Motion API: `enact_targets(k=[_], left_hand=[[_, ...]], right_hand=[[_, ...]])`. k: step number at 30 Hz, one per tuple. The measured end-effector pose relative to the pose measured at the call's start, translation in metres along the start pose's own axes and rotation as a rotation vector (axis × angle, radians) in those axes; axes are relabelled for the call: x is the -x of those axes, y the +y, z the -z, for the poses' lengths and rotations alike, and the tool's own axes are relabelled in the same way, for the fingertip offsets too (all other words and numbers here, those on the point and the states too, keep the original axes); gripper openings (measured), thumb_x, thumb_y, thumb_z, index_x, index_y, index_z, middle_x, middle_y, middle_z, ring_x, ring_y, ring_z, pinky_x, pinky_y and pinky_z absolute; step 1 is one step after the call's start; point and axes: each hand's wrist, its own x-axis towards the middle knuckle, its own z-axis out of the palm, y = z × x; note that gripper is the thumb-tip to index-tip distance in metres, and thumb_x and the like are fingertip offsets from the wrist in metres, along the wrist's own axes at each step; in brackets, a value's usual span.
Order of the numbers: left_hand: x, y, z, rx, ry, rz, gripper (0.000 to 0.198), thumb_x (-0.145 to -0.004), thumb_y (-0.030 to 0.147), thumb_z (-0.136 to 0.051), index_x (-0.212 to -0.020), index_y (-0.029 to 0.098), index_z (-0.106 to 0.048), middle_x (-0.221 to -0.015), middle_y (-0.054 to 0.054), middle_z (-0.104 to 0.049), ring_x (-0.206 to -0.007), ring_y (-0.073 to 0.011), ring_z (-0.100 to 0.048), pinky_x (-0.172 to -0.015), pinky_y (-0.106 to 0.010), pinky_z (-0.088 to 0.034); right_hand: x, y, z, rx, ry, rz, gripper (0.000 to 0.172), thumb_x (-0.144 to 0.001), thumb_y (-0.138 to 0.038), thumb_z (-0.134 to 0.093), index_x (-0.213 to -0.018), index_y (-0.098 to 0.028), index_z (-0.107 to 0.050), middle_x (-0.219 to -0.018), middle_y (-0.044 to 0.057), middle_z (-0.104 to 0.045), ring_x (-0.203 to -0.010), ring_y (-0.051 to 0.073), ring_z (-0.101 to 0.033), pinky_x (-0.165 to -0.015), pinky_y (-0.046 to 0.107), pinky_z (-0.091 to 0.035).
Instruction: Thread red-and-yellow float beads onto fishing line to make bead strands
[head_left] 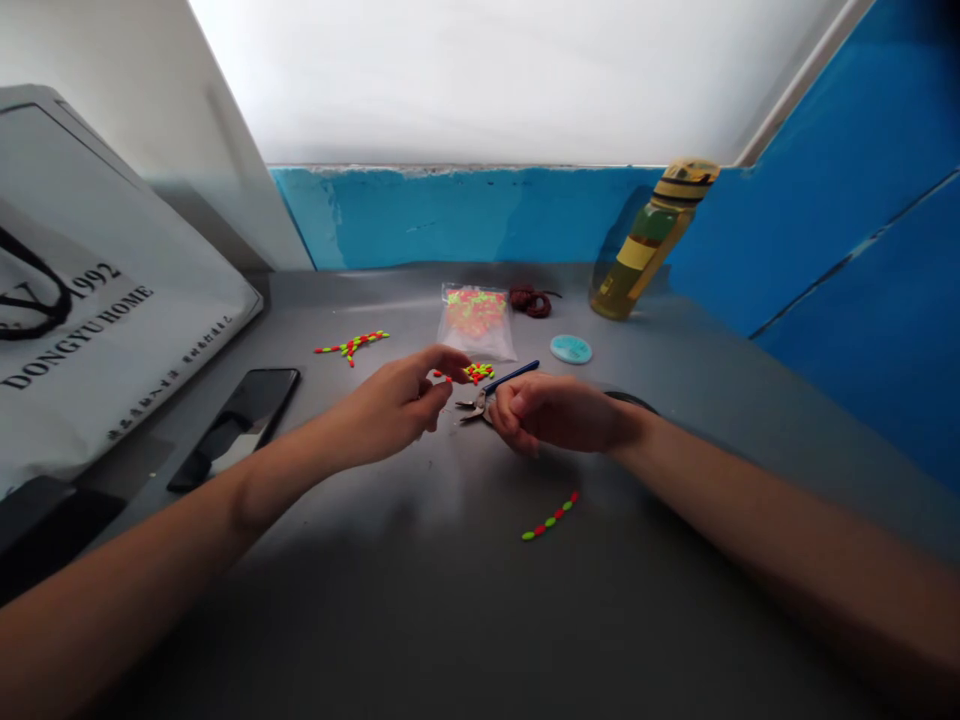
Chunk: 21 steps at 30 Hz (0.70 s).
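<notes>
My left hand [405,402] reaches over the table with thumb and forefinger apart, beside a small pile of red and yellow-green oval beads [480,373]. My right hand [551,412] is closed, its fingers curled in; what they hold, if anything, is hidden. A pair of pliers [474,404] with a blue handle lies between the hands, partly covered by my right hand. Nearer to me, a short row of alternating red and yellow-green beads [551,520] shows below my right hand; no thread can be made out.
Behind the hands lie a clear bag of beads [478,325], a dark red cord bundle [531,300] and a light blue disc [571,349]. A bottle [637,255] stands back right. At left are strung beads [352,346], a phone [236,428] and a large white bag [112,290].
</notes>
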Motion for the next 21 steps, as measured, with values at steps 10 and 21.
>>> enact_targets(k=[10,21], left_hand=[[0.000,-0.001,-0.005,-0.127,0.050,-0.109,0.020,-0.084,0.037,-0.071,-0.090,0.019,-0.069,-0.071,0.001,-0.055,-0.062,-0.0109,-0.047,-0.056,-0.024,-0.037],[-0.006,-0.011,0.001,-0.039,0.170,-0.134,0.016,-0.090,0.032,-0.062,-0.084,0.018,-0.069,-0.083,-0.003,-0.064,-0.069,-0.0118,-0.053,-0.059,-0.024,-0.040]], right_hand=[[0.000,-0.001,-0.001,-0.042,0.027,-0.003,0.016,-0.082,-0.019,-0.054,-0.074,-0.011,-0.066,-0.064,0.003,-0.060,-0.056,0.011,-0.056,-0.052,0.022,-0.044],[-0.002,-0.001,-0.002,-0.011,0.028,-0.017,0.016,-0.085,-0.022,-0.057,-0.078,-0.011,-0.066,-0.065,0.002,-0.061,-0.054,0.010,-0.056,-0.051,0.020,-0.044]])
